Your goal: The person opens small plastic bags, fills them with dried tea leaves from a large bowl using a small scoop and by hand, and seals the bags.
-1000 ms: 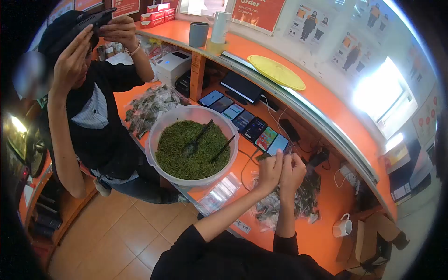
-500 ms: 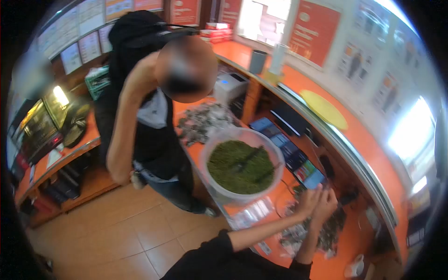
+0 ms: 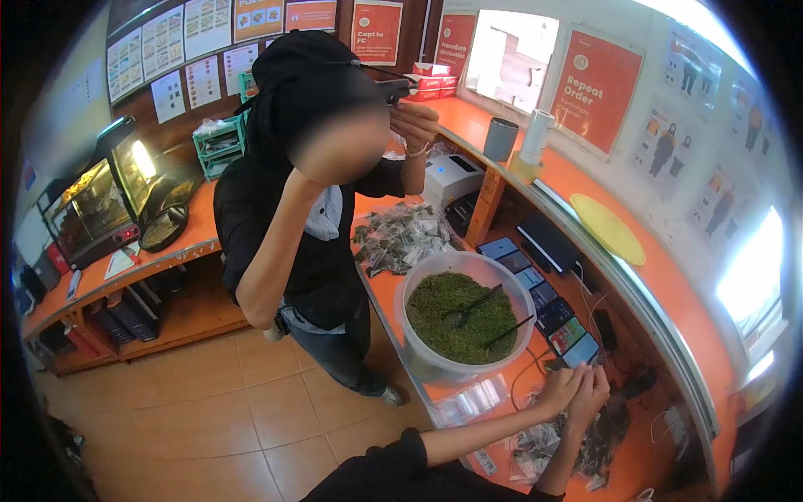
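My left hand (image 3: 561, 391) and my right hand (image 3: 590, 393) are close together at the lower right, over the orange counter (image 3: 577, 477). The fingers of both are closed at the tips, and whatever is between them is too small to make out. Beneath my forearms lies a pile of small clear packets (image 3: 535, 456) with dark green contents. To the left of my hands stands a translucent tub (image 3: 416, 356) of chopped green herb (image 3: 443, 322), with two dark-handled utensils (image 3: 481, 303) stuck in it. Flat clear plastic bags (image 3: 473, 402) lie beside the tub.
Another person (image 3: 335, 234) stands across the counter corner, hands raised to the head. Several phones (image 3: 552, 314) line the shelf beyond the tub. A heap of filled packets (image 3: 406, 234) and a white printer (image 3: 453, 177) are farther back. A yellow oval tray (image 3: 608, 227) sits on the ledge.
My view has shifted, so the scene sits farther right and lower. The other person's second hand now shows, raised by the head. My hands stay together with fingertips closed.
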Tool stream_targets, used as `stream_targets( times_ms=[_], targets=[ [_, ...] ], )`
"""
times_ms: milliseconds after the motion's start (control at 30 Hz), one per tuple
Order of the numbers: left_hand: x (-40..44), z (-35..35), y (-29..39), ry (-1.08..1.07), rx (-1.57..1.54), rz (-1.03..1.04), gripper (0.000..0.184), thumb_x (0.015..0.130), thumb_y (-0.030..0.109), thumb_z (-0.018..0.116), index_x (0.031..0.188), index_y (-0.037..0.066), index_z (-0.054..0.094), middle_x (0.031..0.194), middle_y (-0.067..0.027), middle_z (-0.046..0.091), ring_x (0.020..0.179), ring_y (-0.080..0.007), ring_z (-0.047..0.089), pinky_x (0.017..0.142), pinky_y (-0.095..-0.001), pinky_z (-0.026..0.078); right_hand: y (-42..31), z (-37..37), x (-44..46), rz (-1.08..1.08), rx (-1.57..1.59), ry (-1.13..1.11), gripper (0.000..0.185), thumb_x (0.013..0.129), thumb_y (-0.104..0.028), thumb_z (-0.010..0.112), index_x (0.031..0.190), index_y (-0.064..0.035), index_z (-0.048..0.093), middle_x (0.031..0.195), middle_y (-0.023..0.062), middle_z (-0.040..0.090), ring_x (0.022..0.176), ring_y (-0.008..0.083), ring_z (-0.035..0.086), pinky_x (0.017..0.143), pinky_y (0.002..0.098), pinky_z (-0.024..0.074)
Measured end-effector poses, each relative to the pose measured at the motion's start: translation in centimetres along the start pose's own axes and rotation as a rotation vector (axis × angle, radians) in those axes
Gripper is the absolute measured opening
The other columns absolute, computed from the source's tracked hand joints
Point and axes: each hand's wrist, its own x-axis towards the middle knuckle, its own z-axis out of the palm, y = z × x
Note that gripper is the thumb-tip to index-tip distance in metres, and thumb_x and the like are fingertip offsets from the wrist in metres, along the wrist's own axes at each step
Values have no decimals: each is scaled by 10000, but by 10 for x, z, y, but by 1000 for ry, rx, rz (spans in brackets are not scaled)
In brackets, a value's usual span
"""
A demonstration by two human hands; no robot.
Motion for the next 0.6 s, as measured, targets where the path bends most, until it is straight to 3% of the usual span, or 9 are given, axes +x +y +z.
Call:
stream_targets(
  times_ms=[33,67,100,133,200,333,367,533,600],
  targets=[
    [-2,-4,-3,-1,2,3,656,1052,468,397,748,-63,633,632,-215,619,628,-335,655,579,-432,453,0,-4,0,3,15,-104,296,949,-174,575,752,28,487,614,74,470,623,110,434,558,325,361],
    [-6,-11,-5,-35,-88,-12,657,1048,486,407,736,-45,637,595,-136,578,592,-242,598,555,-400,431,5,-8,0,1,19,-103,296,949,-174,575,752,28,487,614,74,470,623,110,434,558,325,361],
    [-9,-19,-8,-68,-179,-27,659,1045,504,418,725,-27,642,558,-56,538,557,-149,541,532,-368,410,13,-14,-1,7,52,-245,296,949,-178,582,756,31,498,619,60,461,627,100,427,557,306,353],
    [-11,-30,-10,-64,-175,-24,659,1045,504,418,725,-27,642,558,-56,538,557,-149,541,532,-368,410,17,-18,-2,13,84,-387,297,949,-182,588,760,33,510,625,47,452,631,91,419,557,287,346],
    [-14,-51,-15,-323,-52,-74,623,1045,499,426,743,4,650,595,-20,550,591,-132,551,549,-343,416,13,-26,-9,-34,142,-491,274,945,-183,609,783,32,560,630,38,475,624,89,419,554,282,354],
    [-26,-70,-23,-420,160,64,562,1039,478,451,872,-15,662,662,-72,601,620,-194,605,606,-371,470,16,-32,-19,-47,-113,-655,197,923,-153,656,844,26,630,641,43,528,616,71,460,545,285,376],
    [-25,-78,-19,-501,245,23,516,1044,443,448,993,-17,676,679,-118,614,636,-242,634,636,-389,494,30,-30,-25,7,-66,-661,190,922,-149,660,847,24,631,645,33,536,612,66,462,546,275,376],
    [-33,-89,-27,-445,151,62,404,1041,351,458,1010,-7,643,680,-143,610,647,-255,645,627,-396,489,38,-26,-31,92,144,-716,137,905,-115,680,848,6,646,667,0,572,612,57,482,558,246,385],
    [-34,-94,-17,-443,167,47,371,1036,324,464,1003,-4,634,680,-144,611,650,-254,646,621,-396,483,16,-30,-29,318,257,-803,87,890,-80,688,851,-9,656,701,-14,596,637,54,512,577,238,398]
  ],
)
